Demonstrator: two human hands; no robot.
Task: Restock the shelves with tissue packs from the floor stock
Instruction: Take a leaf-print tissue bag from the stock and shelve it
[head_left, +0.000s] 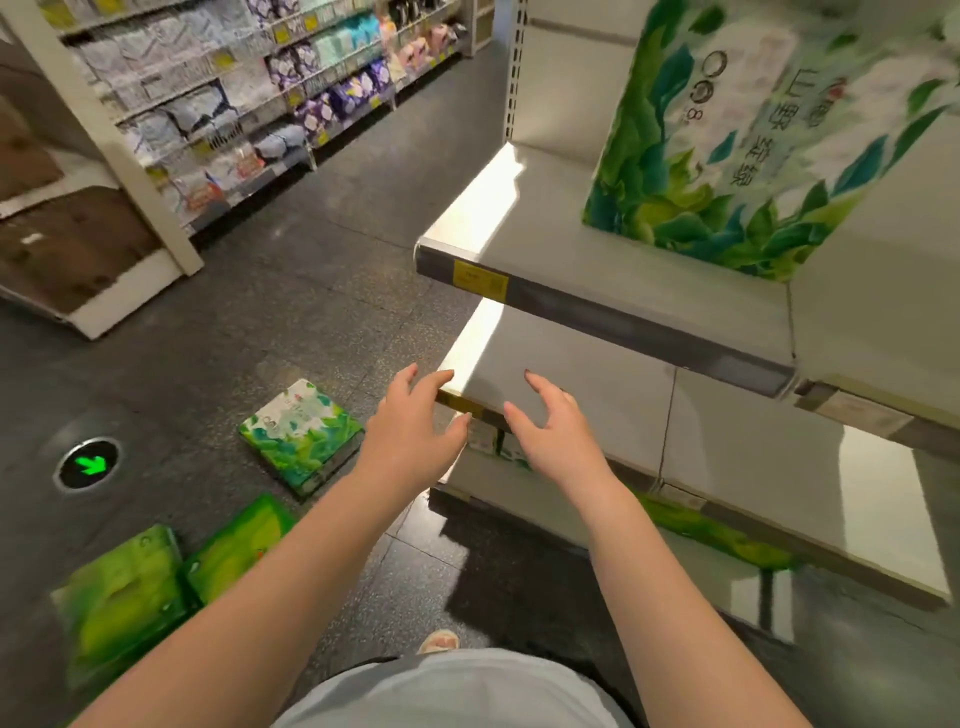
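The fingers of the left hand are spread and loosely bent, holding nothing, with the fingertips near the front corner of the middle shelf. The fingers of the right hand are likewise spread and relaxed, empty, hovering over the front edge of that same shelf. The 2 hands sit close together, palms down, thumbs toward each other, and both bare forearms reach forward from the bottom of the view.

1 tissue pack, printed with green leaves, stands upright on the upper shelf, toward its right side. On the dark floor to the left lie 3 more green packs: 1 flat pack just left of the left hand, and 2 blurred packs side by side nearer the person. More green packaging shows under the lowest shelf board. A green arrow floor light glows at the left. Across the aisle, a stocked shelving unit holds pale and purple packages.
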